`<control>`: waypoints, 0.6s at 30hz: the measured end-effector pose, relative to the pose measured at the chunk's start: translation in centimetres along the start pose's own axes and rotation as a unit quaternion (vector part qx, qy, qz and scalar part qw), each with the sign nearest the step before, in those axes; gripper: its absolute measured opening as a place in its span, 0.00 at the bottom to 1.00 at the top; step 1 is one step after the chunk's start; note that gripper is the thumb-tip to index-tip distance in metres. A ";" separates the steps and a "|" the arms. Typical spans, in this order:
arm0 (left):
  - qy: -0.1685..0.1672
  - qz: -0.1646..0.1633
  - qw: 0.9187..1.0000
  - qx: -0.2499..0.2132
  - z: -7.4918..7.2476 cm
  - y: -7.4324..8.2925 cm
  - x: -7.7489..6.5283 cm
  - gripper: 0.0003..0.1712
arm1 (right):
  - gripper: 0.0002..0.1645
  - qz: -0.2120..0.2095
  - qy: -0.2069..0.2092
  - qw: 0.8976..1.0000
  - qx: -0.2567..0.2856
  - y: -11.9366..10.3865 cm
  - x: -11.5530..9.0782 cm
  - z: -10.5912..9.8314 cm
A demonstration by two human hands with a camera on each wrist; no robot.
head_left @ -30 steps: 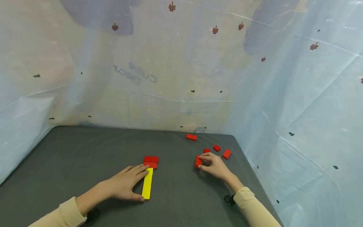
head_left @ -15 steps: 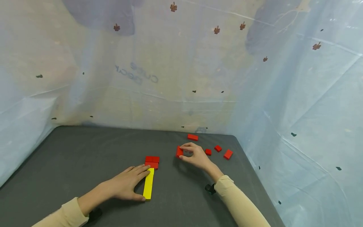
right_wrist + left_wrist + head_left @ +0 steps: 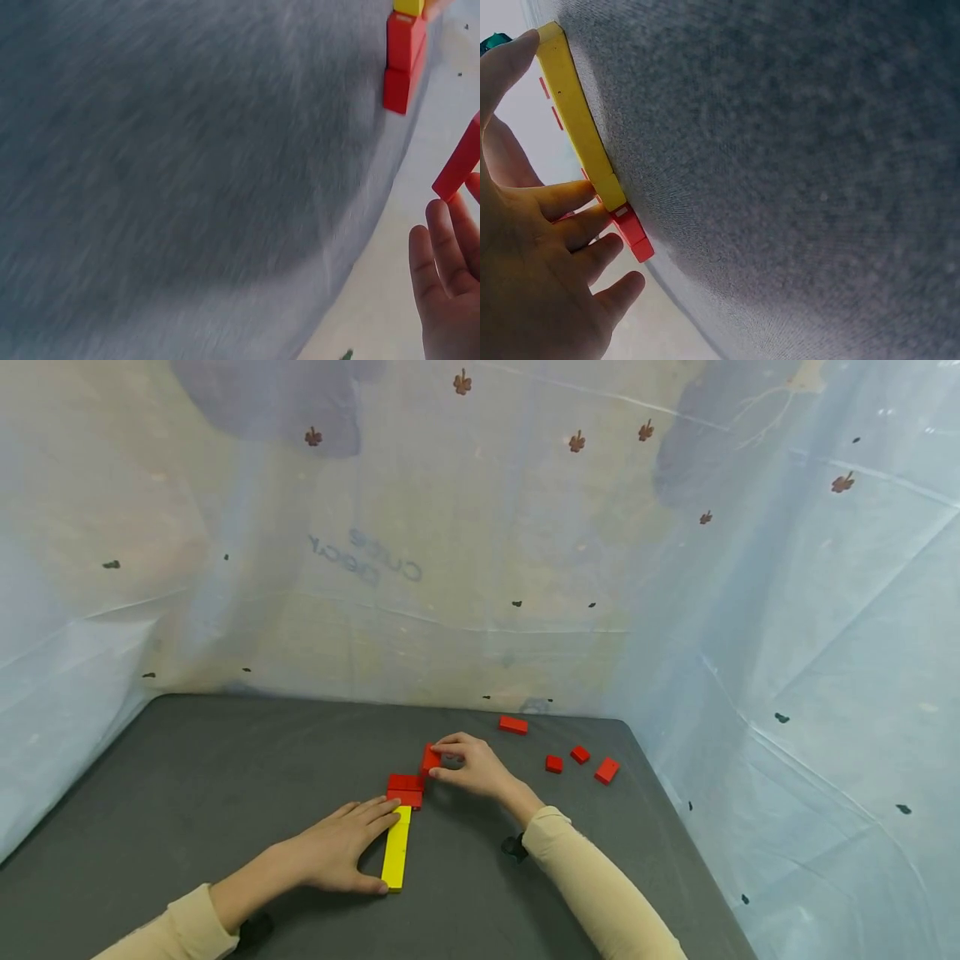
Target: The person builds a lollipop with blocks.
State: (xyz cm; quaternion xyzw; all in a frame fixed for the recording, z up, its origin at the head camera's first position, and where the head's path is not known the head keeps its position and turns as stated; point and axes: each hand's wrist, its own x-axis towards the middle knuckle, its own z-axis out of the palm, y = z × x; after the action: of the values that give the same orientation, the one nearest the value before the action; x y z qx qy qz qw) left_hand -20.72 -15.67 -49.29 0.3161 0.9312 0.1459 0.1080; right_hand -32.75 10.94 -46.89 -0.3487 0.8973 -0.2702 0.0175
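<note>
My right hand (image 3: 477, 767) pinches a red rectangular block (image 3: 431, 761) between thumb and fingertips. In the right wrist view, this held block (image 3: 459, 161) is raised off the table. It is just right of and behind a cluster of red blocks (image 3: 405, 792), which adjoins the far end of a yellow bar (image 3: 395, 856). A seam crosses the bar near that end. My left hand (image 3: 339, 850) spans the bar from its left side. The thumb touches the near end and fairly straight fingers touch the far end, partly covering it, as the left wrist view also shows.
On the dark grey table (image 3: 247, 777), one red block (image 3: 513, 725) lies near the back edge. Two small red blocks (image 3: 553, 764) and a larger one (image 3: 607, 770) are scattered at the right. Translucent plastic sheeting (image 3: 465, 527) hangs behind and beside the table.
My right hand has carried the red block leftward from the right side to beside the red cluster. My left hand has stayed at the yellow bar.
</note>
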 end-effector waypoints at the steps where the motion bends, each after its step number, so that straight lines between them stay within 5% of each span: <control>1: 0.000 0.000 1.000 0.001 0.0 0.0 0.0 0.61 | 0.28 -0.002 -0.004 1.000 -0.001 -0.2 0.3 0.2; 18: 0.006 0.013 1.000 0.000 -0.1 0.0 -0.1 0.61 | 0.29 -0.002 -0.038 0.999 0.008 -2.9 4.7 4.2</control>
State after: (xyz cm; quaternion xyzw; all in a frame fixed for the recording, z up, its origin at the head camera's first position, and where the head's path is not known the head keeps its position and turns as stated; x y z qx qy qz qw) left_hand -20.70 -15.76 -49.24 0.3275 0.9275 0.1492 0.1009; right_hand -33.56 4.19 -48.32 -0.3598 0.8933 -0.2638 0.0537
